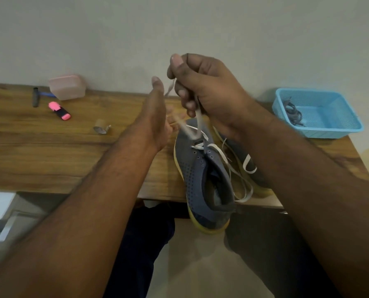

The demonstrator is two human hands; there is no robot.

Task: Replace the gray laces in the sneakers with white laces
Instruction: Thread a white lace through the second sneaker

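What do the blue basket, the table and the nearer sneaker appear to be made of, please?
Basket: moulded plastic, judging by its fine mesh walls and slight sheen. Table: wood or wood-look laminate, with visible grain and a satin finish. Sneaker: matte perforated synthetic or knit upper, with a yellowish, probably rubber sole.

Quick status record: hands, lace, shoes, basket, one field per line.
right hand: raised, fist shut on white lace
left hand: open beside the lace; blur hides any contact
near sneaker: heel overhangs the table edge, white lace through front eyelets only
second sneaker: behind, mostly hidden by right arm
blue basket: holds gray laces
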